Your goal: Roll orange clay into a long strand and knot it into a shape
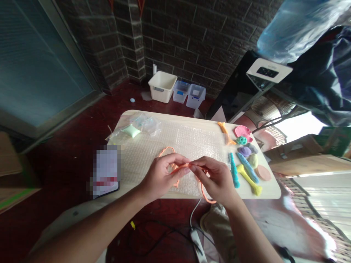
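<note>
Both my hands meet above the near edge of a small pale table (263, 191). My left hand (161, 175) and my right hand (216, 179) are each closed in a pinch on a long thin orange clay rope (183, 167). One end of the rope loops back onto the bubble wrap sheet (186, 140); the other end hangs in a curve below my right hand. To the right lie several coloured clay pieces: a teal stick (234, 171), a blue stick (248, 168), a yellow bone shape (249, 179), a pink slab (242, 130).
A pale green clay packet (131, 130) and clear plastic bags lie at the table's far left. A phone (105, 171) sits at the left edge. Three bins (162, 86) stand against the brick wall. A power strip and cables (197, 237) lie on the red floor.
</note>
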Action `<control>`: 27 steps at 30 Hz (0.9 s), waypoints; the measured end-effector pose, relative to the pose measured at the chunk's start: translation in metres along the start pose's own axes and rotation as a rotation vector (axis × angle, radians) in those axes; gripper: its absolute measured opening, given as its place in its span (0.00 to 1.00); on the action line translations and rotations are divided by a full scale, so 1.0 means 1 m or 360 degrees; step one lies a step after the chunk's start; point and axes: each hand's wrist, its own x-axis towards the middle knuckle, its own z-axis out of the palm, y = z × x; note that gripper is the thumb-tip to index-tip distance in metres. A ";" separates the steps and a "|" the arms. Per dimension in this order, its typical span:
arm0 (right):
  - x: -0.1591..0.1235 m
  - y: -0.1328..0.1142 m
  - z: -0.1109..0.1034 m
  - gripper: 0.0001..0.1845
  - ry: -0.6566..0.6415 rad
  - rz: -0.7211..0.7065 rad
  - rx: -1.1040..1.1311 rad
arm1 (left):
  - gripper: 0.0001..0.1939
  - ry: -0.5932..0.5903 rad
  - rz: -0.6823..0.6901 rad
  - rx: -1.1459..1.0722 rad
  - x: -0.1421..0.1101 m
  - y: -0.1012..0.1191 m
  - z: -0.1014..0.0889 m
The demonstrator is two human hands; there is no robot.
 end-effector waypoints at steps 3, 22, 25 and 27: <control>0.000 -0.001 0.002 0.07 -0.0020 0.0046 0.0004 | 0.09 0.0066 0.0031 0.0200 -0.001 0.007 -0.001; -0.004 0.007 0.004 0.08 0.0011 0.0161 0.0267 | 0.06 0.0028 0.0163 0.0346 -0.001 0.009 -0.004; -0.004 0.007 0.002 0.05 0.0011 0.0141 0.0254 | 0.07 0.0068 0.0127 0.0315 -0.002 0.008 -0.003; -0.004 0.007 0.002 0.03 0.0018 0.0071 0.0181 | 0.07 0.0044 0.0072 0.0173 -0.003 0.005 -0.001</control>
